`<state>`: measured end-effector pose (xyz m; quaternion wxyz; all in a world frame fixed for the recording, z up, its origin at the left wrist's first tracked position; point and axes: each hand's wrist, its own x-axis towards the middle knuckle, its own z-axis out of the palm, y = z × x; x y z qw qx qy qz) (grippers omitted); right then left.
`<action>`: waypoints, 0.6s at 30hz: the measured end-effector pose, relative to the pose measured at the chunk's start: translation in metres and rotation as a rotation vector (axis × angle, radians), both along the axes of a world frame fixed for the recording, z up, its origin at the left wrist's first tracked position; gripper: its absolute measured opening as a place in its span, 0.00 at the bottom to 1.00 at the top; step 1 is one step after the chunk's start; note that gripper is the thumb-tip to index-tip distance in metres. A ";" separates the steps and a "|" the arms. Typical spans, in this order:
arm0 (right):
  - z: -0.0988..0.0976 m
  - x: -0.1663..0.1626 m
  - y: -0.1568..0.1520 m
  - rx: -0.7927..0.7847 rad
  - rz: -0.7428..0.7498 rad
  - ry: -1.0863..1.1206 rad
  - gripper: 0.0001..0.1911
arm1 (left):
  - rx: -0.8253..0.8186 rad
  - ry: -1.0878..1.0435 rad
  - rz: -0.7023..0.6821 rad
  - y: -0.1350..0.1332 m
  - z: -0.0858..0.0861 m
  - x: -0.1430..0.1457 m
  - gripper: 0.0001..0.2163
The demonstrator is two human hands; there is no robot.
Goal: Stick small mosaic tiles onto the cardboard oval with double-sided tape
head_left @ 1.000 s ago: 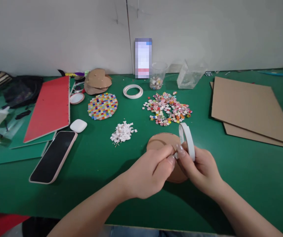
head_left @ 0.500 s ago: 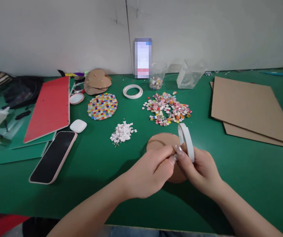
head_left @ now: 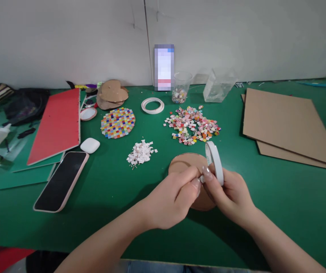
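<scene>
My right hand (head_left: 234, 194) is closed on a roll of white double-sided tape (head_left: 220, 167), which stands on edge in its fingers. My left hand (head_left: 170, 199) pinches a short loose end of that tape, close to the right thumb. Below both hands lies a round cardboard disc (head_left: 181, 162), partly hidden by them. Beyond the roll is a loose pile of coloured mosaic tiles (head_left: 192, 123). To the left of the disc is a heap of small white paper scraps (head_left: 142, 152).
A tile-covered disc (head_left: 118, 122), more tape rolls (head_left: 153, 111) and a dark-screened phone (head_left: 62, 182) lie to the left. A lit phone (head_left: 164, 68), a clear cup (head_left: 181, 89) and a clear box (head_left: 218, 87) stand along the wall. Cardboard sheets (head_left: 285, 125) lie right.
My left hand has drawn very slightly away from the right, and a little more of the tape end shows between the fingers. The roll stays in my right hand.
</scene>
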<state>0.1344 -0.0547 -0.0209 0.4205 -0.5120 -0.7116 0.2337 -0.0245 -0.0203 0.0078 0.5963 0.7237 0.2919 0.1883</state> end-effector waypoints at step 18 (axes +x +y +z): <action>0.001 0.000 0.000 0.018 0.011 -0.010 0.15 | -0.029 0.014 0.011 0.000 -0.001 0.003 0.09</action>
